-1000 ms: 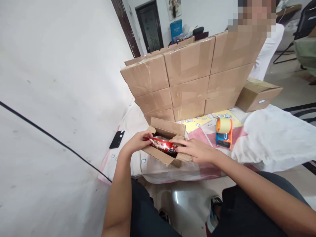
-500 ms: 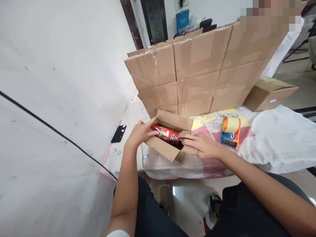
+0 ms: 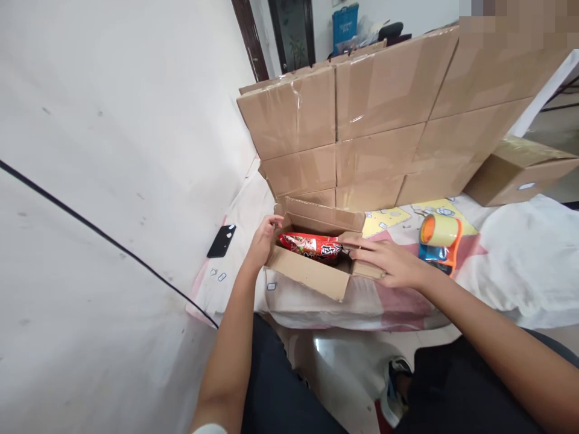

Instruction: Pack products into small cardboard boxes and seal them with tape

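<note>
Head view: an open cardboard box point(image 3: 312, 274) sits on a cloth-covered table point(image 3: 325, 312), its flaps spread outward. Inside it lies a red packet point(image 3: 312, 246) printed with a food picture and dark and white lettering, stretched lengthwise along the box.

The person's left hand point(image 3: 264, 242) is at the left end of the box, fingers bent at the edge there; whether they pinch the cardboard or only rest against it cannot be told. The right hand point(image 3: 397, 263) comes in from the other end, palm down over the right flap, its fingers nearly straight and only narrowly parted. Their tips reach the packet's right end, but whether they grip it cannot be made out.

To the right of that hand, on the cloth, stands a tape dispenser point(image 3: 456, 244) in orange and blue, carrying a wide yellowish roll of tape point(image 3: 443, 231). A black phone point(image 3: 221, 241) lies left of the open box, near a white wall point(image 3: 113, 150). Behind the box rises a stack of taped cartons point(image 3: 382, 90), and a separate carton point(image 3: 497, 175) sits at its right end. Farther back are a blue container point(image 3: 344, 29) and a dark-framed door point(image 3: 292, 36).
</note>
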The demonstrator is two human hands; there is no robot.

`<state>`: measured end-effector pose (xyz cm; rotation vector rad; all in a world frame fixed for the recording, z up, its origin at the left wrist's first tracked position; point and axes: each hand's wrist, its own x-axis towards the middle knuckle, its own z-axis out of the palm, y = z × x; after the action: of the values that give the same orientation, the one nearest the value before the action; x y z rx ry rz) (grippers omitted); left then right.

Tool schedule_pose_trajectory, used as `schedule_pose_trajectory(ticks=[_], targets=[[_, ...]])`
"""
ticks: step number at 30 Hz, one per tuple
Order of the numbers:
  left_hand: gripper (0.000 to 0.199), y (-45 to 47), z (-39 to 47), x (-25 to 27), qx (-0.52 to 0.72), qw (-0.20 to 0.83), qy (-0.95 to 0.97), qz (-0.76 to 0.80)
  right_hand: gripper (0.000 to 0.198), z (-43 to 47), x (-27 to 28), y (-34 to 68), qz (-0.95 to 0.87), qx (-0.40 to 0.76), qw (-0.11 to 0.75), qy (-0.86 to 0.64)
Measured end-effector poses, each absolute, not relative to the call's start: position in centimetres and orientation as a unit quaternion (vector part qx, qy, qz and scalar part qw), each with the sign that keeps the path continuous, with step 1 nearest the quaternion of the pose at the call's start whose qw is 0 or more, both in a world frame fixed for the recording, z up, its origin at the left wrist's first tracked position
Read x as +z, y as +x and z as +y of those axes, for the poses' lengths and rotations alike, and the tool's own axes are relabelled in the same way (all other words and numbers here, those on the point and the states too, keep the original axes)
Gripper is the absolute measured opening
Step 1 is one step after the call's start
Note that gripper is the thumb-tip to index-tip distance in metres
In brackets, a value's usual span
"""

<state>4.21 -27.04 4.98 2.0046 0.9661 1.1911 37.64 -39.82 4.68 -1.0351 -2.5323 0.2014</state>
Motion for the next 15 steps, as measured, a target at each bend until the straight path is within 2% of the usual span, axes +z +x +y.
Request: schedule_pose_trajectory(ticks=[2, 5, 7, 10, 13, 15], targets=[[0.060, 3.4, -26.1, 4.2, 0.483, 0.309, 0.723, 0.385, 0.048, -39.8, 4.3, 37.8, -0.883, 0.070, 0.232, -0.402], [0.051, 2.3, -25.1, 3.2, 0.498, 0.323, 0.694, 0.408, 0.053, -39.4, 3.3, 37.8, -0.828, 0.107, 0.336, -0.436], [0.043, 1.9, -24.9, 2.7, 0.453, 0.362, 0.710, 0.400, 0.052, -38.9, 2.5, 37.5, -0.790, 0.146, 0.399, -0.442], [0.037, 2.0, -25.5, 2.2, 0.380, 0.446, 0.724, 0.364, 0.057, -38.1, 1.5, 36.6, -0.727, 0.162, 0.440, -0.502], [0.046, 2.5, -26.5, 1.4, 0.391, 0.481, 0.706, 0.342, 0.073, -37.5, 0.9, 35.7, -0.653, 0.212, 0.463, -0.561], [0.067, 2.6, -27.0, 0.8, 0.399, 0.485, 0.713, 0.312, 0.083, -37.1, 0.8, 35.4, -0.620, 0.267, 0.483, -0.557]])
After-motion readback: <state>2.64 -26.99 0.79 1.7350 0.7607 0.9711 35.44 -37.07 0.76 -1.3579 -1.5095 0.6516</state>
